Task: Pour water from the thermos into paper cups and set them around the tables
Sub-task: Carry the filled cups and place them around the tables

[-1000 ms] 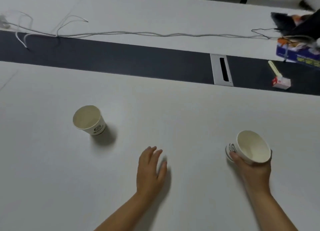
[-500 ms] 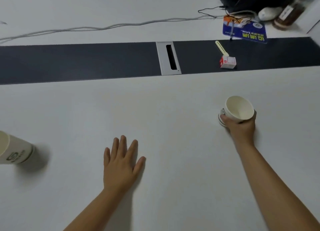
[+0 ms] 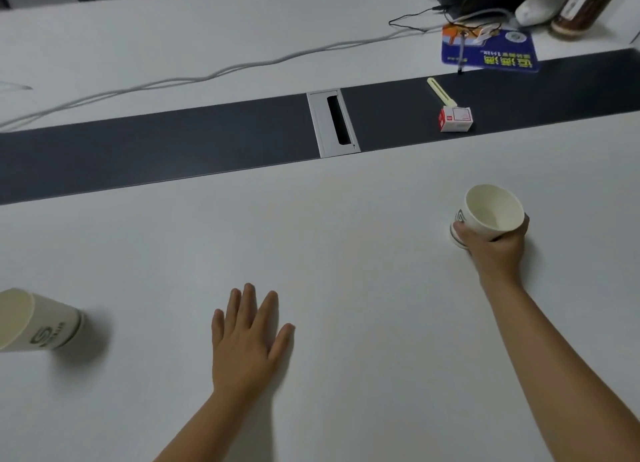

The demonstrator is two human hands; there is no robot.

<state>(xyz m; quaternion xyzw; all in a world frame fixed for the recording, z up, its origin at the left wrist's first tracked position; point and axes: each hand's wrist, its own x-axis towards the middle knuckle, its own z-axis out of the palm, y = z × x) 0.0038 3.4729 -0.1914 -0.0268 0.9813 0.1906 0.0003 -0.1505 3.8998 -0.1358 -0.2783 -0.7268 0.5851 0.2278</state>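
My right hand (image 3: 493, 250) grips a white paper cup (image 3: 491, 210) at the right of the white table (image 3: 346, 240); the cup's base touches or sits just above the tabletop. My left hand (image 3: 247, 337) lies flat on the table with straight, spread fingers, holding nothing. A second paper cup (image 3: 38, 323) with a green logo stands at the far left edge of the view, well away from both hands. The thermos is not in view.
A dark strip (image 3: 156, 150) with a grey cable slot (image 3: 334, 122) runs across the table's middle. On it lie a small red-and-white box (image 3: 455, 118) and a pale stick (image 3: 440, 92). A blue booklet (image 3: 488, 53), cables, a jar (image 3: 578, 8) and dark items sit at the far right.
The view has swung right, so the left cup slid to the frame's edge. My right hand has carried its cup forward and to the right. My left hand has flattened on the table.
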